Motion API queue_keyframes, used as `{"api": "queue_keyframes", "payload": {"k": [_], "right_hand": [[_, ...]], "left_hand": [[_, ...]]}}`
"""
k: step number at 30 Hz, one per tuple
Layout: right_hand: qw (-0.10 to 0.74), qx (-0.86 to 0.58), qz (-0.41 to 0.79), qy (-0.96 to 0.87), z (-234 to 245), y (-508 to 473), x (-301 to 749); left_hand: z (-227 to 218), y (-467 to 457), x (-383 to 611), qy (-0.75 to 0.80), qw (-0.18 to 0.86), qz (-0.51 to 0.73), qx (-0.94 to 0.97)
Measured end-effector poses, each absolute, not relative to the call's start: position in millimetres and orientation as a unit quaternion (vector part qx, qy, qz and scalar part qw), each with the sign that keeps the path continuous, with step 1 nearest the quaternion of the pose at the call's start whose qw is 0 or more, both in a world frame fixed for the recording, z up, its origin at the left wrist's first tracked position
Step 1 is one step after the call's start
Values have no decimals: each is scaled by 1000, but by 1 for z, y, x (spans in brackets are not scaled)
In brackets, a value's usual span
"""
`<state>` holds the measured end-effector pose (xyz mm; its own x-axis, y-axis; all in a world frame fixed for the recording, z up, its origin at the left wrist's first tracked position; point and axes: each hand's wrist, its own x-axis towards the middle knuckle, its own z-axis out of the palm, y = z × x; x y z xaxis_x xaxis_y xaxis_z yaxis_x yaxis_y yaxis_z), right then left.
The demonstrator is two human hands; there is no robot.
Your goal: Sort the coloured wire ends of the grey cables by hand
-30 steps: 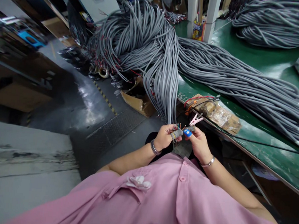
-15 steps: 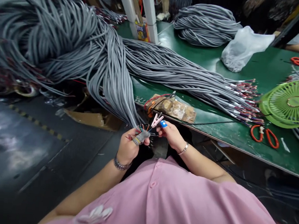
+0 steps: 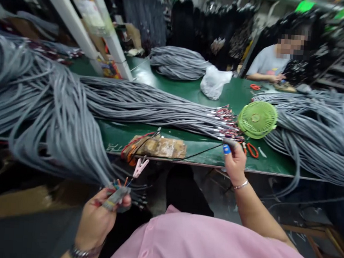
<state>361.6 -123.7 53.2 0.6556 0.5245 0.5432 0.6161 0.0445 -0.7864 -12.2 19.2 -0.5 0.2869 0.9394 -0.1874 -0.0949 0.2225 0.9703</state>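
Observation:
My left hand (image 3: 103, 212), low at the left, is closed around the end of a grey cable (image 3: 100, 171). Short coloured wires (image 3: 121, 183) stick up past its fingers, and grey and yellowish wrapping covers a finger. A pink clothespin (image 3: 140, 168) stands just above these wires, by a thin blue wire. Over the table's front edge, my right hand (image 3: 236, 163) has its fingers bent near the thumb, with blue tape on the thumb and a grey cover on a finger. Its fingertips are beside the stripped cable ends (image 3: 227, 113); whatever is between them is hidden. Orange-handled scissors (image 3: 252, 150) lie just right of it.
A wooden block (image 3: 165, 147) with red and black leads lies at the green table's (image 3: 203, 145) edge. A green fan (image 3: 256, 118), a plastic bag (image 3: 215, 83) and a cable coil (image 3: 179, 62) stand farther back. Grey cables (image 3: 315, 147) are heaped right. A person (image 3: 269, 63) sits opposite.
My right hand has left the clothespin and moved right to the cable ends near the scissors. My left hand still holds its cable. The view has turned right and up, showing the person opposite.

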Motion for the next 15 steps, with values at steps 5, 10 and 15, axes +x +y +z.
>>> {"api": "queue_keyframes", "payload": {"k": [5,10,15], "right_hand": [[508,-780,-271,-246,85,-164,468],[411,-846,-275,-200,80,-186,537],[427,-867,-180,-181,65,-179,562]], "left_hand": [[-5,22,-16,473,640,387,466],[7,17,-14,505,635,387,439],[18,14,-9,520,629,395,422]]}}
